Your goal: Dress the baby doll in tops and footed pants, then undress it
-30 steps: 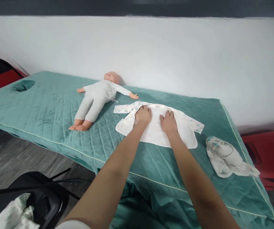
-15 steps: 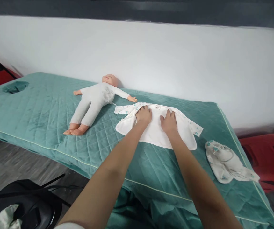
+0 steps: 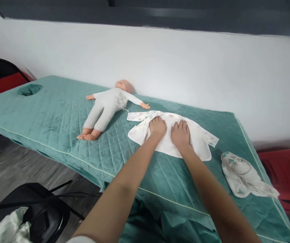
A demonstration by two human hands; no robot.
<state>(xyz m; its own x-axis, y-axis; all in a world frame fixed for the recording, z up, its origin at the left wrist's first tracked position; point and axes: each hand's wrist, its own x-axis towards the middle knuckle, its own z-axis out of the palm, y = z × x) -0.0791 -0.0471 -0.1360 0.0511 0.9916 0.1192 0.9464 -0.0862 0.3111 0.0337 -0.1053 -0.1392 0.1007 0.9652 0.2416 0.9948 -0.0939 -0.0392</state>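
A small white baby shirt [image 3: 169,148] with patterned sleeves lies spread open on the green quilted bed cover [image 3: 114,152]. Both my hands press flat on its inner side. My left hand [image 3: 158,126] rests by the left front panel, its fingers stretched toward the collar. My right hand [image 3: 180,134] lies on the back part, fingers extended and slightly apart. To the left, a baby doll [image 3: 107,104] in a pale body lies on its back, one arm reaching toward the shirt's sleeve.
A crumpled patterned baby garment [image 3: 244,173] lies near the bed's right end. The bed has a face hole [image 3: 30,89] at far left. A black chair [image 3: 44,212] holding pale cloth stands front left. A red case [image 3: 285,172] is at right; a white wall [image 3: 145,57] borders the back.
The camera view has shifted, so the bed and doll sit further right in the picture. My hands stay on the shirt, with the right fingers now lying flatter.
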